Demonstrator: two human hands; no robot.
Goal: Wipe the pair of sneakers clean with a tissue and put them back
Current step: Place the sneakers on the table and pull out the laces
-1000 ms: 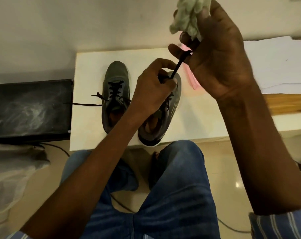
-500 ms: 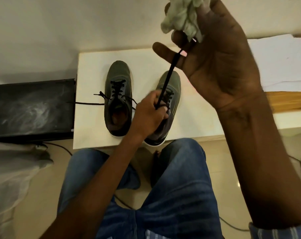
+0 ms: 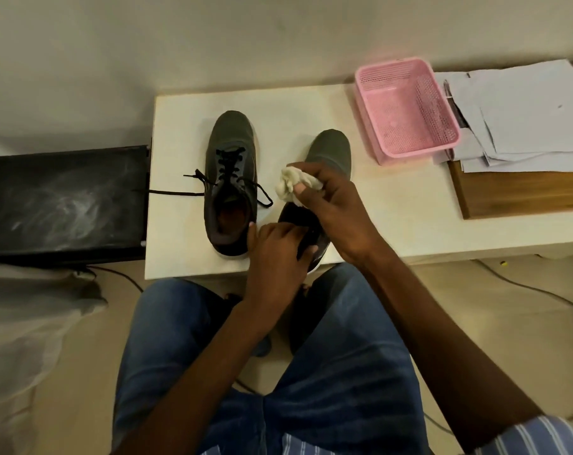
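Two dark grey sneakers stand side by side on a white table [image 3: 186,126]. The left sneaker [image 3: 231,152] is fully visible, its black laces loose and trailing to the left. The right sneaker [image 3: 331,149] shows only its toe; both hands cover its middle and heel. My right hand [image 3: 337,205] holds a crumpled white tissue [image 3: 291,185] above the right sneaker's tongue. My left hand [image 3: 278,251] grips the right sneaker at its heel opening, near the table's front edge.
A pink mesh basket [image 3: 406,110] stands on the table right of the sneakers. Loose papers [image 3: 524,116] lie on a wooden board [image 3: 521,195] at far right. A black box [image 3: 62,201] sits left of the table. My knees in jeans are below the table edge, with cables on the floor.
My right hand has come down from high up, where it held a lace pulled taut, to the right sneaker with the tissue. My left hand slid back to the heel.
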